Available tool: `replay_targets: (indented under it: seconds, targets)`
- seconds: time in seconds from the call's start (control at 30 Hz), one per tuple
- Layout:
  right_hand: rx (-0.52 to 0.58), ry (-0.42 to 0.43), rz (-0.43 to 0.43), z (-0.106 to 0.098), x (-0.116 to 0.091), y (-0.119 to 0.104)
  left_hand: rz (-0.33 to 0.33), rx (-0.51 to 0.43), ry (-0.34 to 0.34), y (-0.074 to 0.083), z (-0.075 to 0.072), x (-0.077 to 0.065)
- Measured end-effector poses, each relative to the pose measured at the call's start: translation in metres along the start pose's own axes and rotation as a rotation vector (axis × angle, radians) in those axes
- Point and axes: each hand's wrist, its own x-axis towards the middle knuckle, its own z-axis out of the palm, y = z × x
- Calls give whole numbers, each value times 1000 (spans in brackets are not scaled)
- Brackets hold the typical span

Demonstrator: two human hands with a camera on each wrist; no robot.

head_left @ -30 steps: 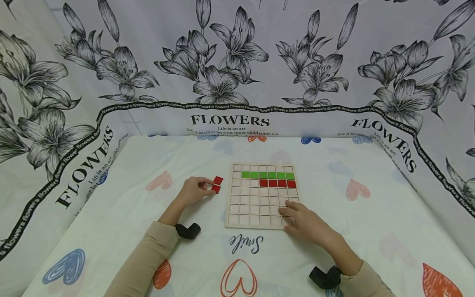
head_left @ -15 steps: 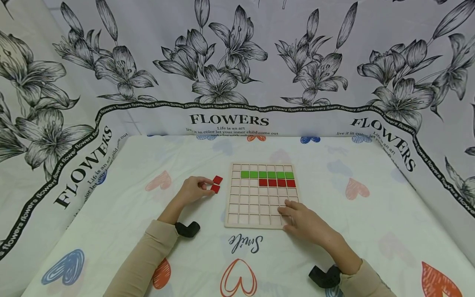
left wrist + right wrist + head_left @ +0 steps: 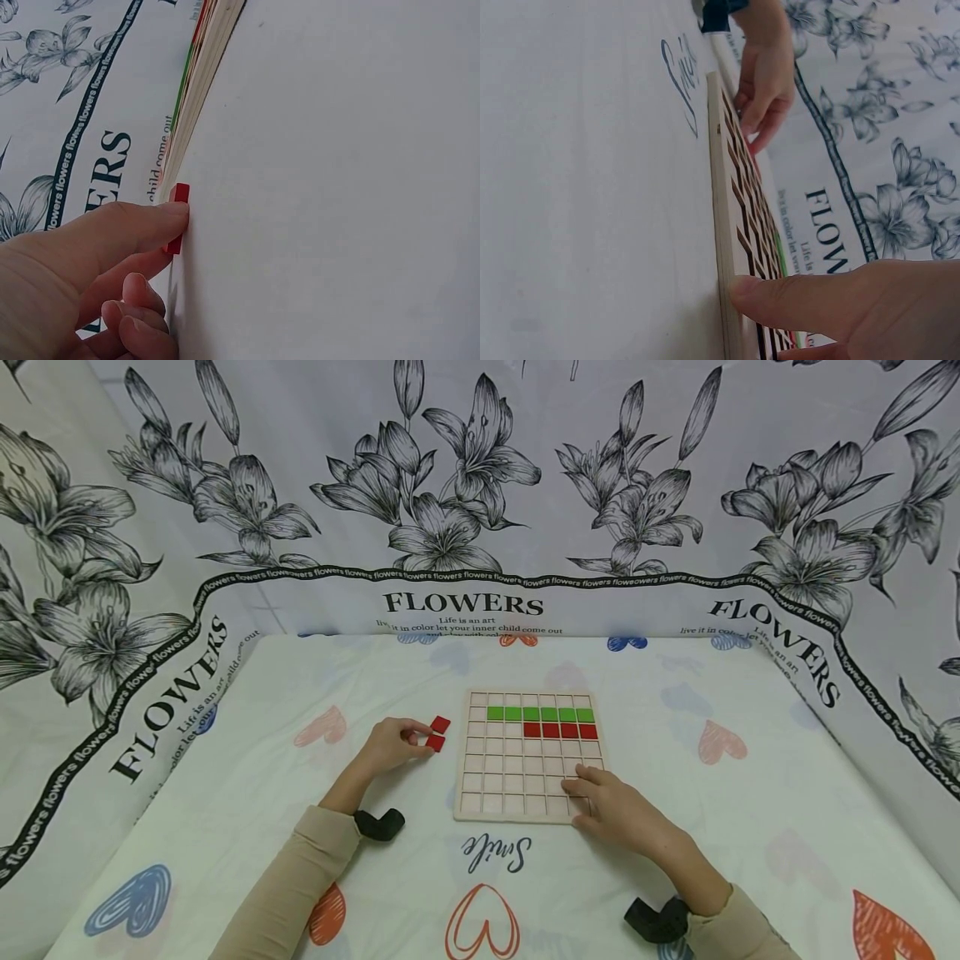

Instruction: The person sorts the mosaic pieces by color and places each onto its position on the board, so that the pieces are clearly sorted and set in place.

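My left hand pinches at a red square tile on the cloth, left of the wooden grid board. Just beyond that tile lies a second red tile, close to the index fingertip. In the left wrist view the thumb covers the middle of the red edge. My right hand rests on the board's near right corner, thumb at the front edge and fingers over the cells. A row of green tiles fills part of the board, with a shorter row of red tiles below it.
A white cloth printed with hearts and the word "Smile" covers the table. Behind it hangs a flower-printed curtain. Each wrist carries a black mount, the left one and the right one.
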Motion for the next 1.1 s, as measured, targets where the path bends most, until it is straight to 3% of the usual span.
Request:
replay_targets:
  seconds: [0.23, 0.43, 1.1]
  targets:
    - [-7, -22, 7, -1, 0, 1, -15, 0, 2, 1, -1, 0]
    - [0, -26, 20, -1, 1, 1, 31, 21, 18, 0, -1, -1]
    - [-2, -15, 15, -1, 1, 0, 80, 21, 36, 8, -4, -2]
